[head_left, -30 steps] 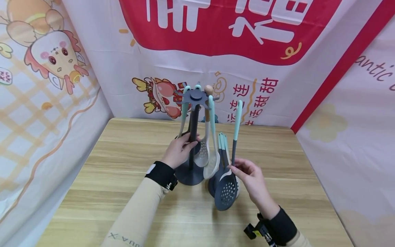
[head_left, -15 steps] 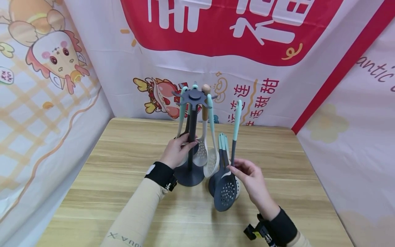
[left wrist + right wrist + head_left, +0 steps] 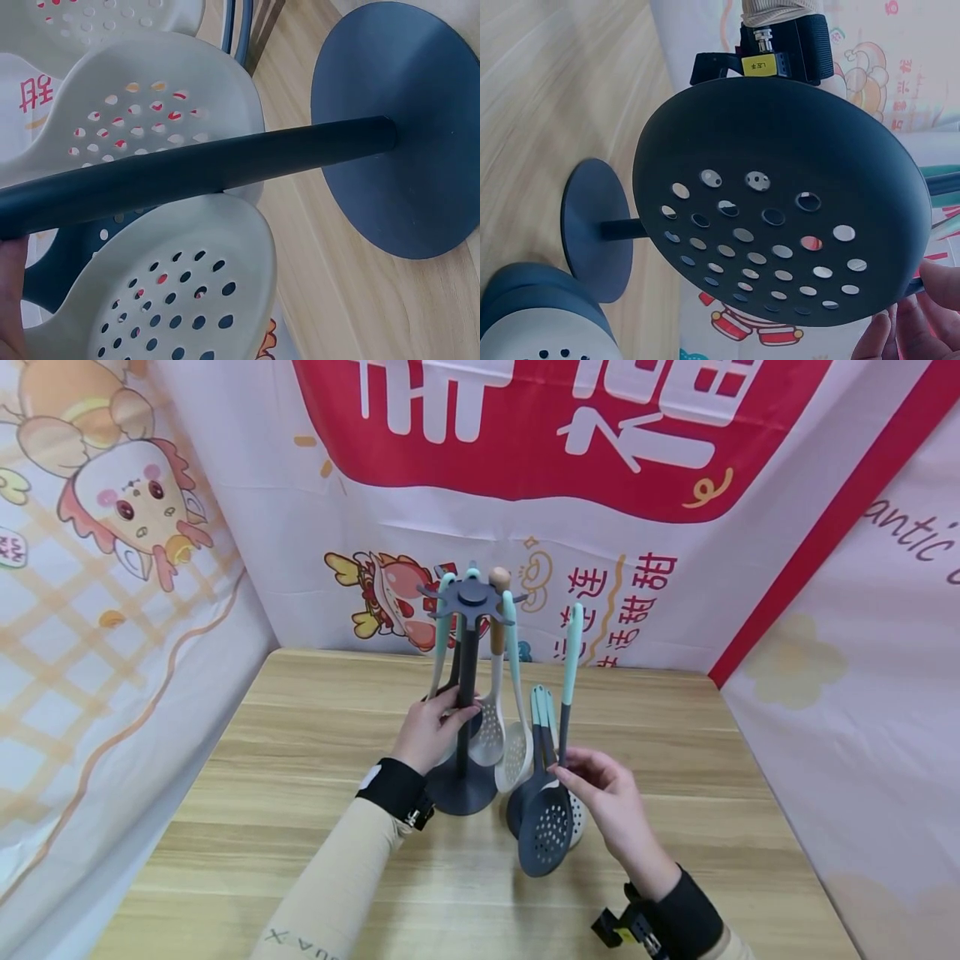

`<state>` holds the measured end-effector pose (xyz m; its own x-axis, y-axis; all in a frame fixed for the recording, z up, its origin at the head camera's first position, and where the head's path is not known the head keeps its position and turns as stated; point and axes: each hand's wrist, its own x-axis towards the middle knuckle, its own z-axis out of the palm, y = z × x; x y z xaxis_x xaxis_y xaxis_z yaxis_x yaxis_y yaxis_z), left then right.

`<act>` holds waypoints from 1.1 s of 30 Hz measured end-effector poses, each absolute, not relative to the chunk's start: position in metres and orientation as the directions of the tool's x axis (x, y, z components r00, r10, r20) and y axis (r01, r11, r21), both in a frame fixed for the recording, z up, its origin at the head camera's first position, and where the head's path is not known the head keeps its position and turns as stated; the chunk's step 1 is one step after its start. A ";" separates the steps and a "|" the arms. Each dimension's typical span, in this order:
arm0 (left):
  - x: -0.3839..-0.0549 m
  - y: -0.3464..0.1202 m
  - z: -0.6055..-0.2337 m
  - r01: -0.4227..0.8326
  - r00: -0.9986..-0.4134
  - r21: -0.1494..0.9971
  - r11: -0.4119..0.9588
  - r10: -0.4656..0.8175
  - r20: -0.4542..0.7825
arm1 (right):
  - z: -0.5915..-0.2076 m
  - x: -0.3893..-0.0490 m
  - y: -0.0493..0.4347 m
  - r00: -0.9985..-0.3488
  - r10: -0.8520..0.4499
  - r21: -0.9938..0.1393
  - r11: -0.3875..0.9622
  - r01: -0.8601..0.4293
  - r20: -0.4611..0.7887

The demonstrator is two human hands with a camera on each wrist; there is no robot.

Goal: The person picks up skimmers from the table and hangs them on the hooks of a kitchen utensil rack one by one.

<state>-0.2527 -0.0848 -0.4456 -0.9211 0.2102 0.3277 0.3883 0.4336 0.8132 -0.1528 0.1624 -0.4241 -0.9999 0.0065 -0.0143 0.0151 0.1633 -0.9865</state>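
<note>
My left hand (image 3: 429,731) grips the post of a dark utensil stand (image 3: 467,668), which rises from a round base (image 3: 405,135). Several utensils hang from its hooked top, among them a white skimmer with a wooden handle (image 3: 497,639) and a white one with a mint handle (image 3: 514,756). My right hand (image 3: 607,793) pinches a dark skimmer (image 3: 545,831) low on its shaft, just above the perforated head. Its mint handle points up, to the right of the stand. In the right wrist view, the skimmer's head (image 3: 772,135) fills the middle and partly covers the stand.
A bunch of mint-handled utensils (image 3: 540,706) sits right of the stand, partly behind the held skimmer; their dark and white heads (image 3: 547,330) overlap. The wooden table (image 3: 300,827) meets printed cloth walls (image 3: 315,518) at the back and sides.
The stand has shifted slightly left with its hanging utensils, my left hand still on its post. The dark skimmer in my right hand has moved a little left.
</note>
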 end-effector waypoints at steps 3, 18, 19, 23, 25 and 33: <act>-0.253 -0.084 -0.446 0.390 -0.921 0.809 0.441 0.197 0.337 | -0.424 -0.153 0.161 -1.000 0.003 -0.987 0.160 0.007 -0.007; -0.247 -0.072 -0.451 0.465 -0.884 0.792 0.396 0.156 0.441 | -0.418 -0.149 0.156 -1.000 0.006 -0.988 0.155 0.005 -0.005; -0.246 -0.071 -0.451 0.470 -0.881 0.789 0.396 0.152 0.448 | -0.418 -0.149 0.156 -1.000 0.004 -0.988 0.155 0.004 -0.004; -0.245 -0.067 -0.452 0.492 -0.866 0.766 0.414 0.138 0.481 | -0.416 -0.148 0.157 -1.000 -0.003 -0.987 0.163 -0.010 0.010; -0.245 -0.065 -0.452 0.499 -0.860 0.757 0.422 0.131 0.493 | -0.416 -0.147 0.157 -1.000 -0.005 -0.986 0.165 -0.018 0.017; -0.244 -0.061 -0.454 0.509 -0.851 0.742 0.436 0.124 0.511 | -0.413 -0.145 0.156 -1.000 -0.003 -0.986 0.163 -0.028 0.028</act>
<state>-0.2444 -0.0609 -0.4537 -0.8505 0.1236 0.5112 0.5092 0.4364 0.7418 -0.1452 0.1557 -0.4135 -0.9996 -0.0031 0.0275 -0.0277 0.1628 -0.9863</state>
